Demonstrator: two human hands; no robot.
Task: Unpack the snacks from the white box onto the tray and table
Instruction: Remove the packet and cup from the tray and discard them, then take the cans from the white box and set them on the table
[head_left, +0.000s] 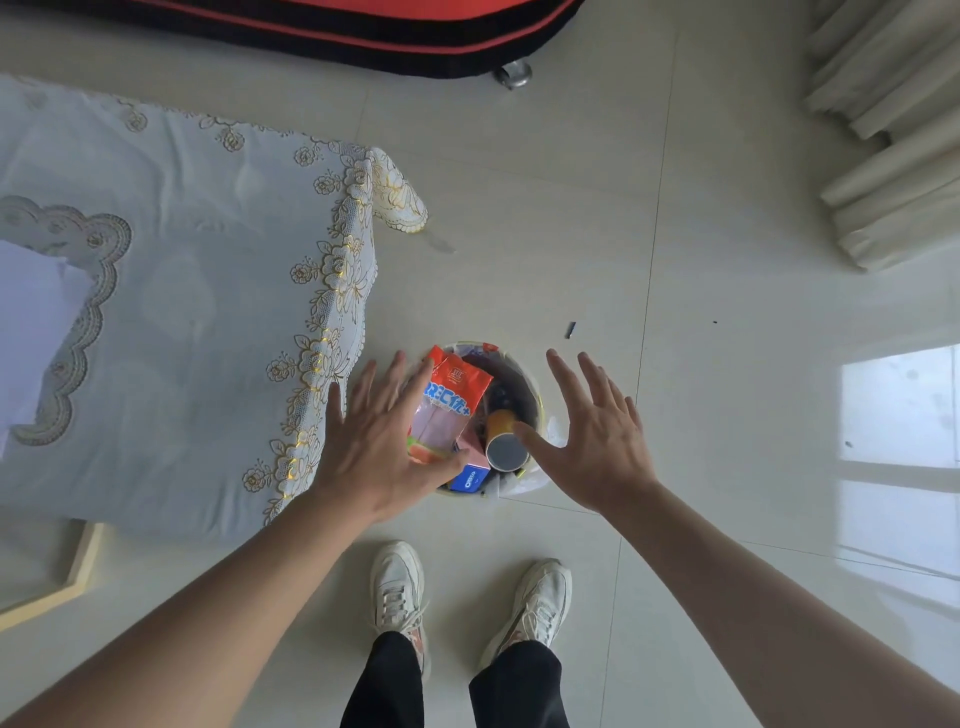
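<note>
Head view: open-fingered left hand (374, 436) and right hand (597, 441) hover over round bin (539, 402) of glossy packets (457, 389).

Lace-clothed table (171, 291) stands on glossy pale floor tiles (727, 234). Right of table: cream curtain (893, 119), window reflection (898, 415). Beyond table: red-black castered furniture (363, 31).
</note>
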